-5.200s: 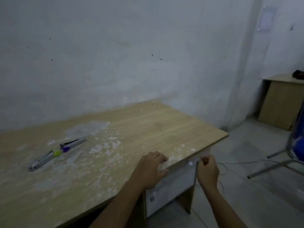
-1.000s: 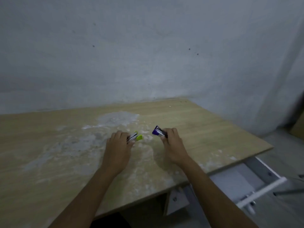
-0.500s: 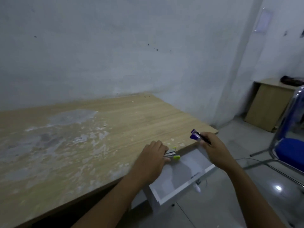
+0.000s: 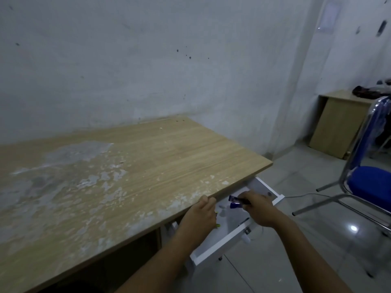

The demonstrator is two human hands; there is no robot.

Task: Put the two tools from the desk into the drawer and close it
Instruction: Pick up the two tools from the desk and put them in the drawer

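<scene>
Having been carried off the table [image 4: 148, 166], both tools are now held over the open drawer [image 4: 224, 242]: the purple tool [image 4: 234, 201] in the right hand [image 4: 259, 210] grip, the green tool [image 4: 217, 224] mostly hidden under the closed left hand [image 4: 200, 218]. Release and closing remain.

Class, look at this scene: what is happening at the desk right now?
A person is putting two small tools into the open white drawer under the wooden desk. The right hand holds the purple-tipped tool over the drawer. The left hand is low inside it, a bit of the green-tipped tool showing beside it. The drawer is not yet closed.
</scene>
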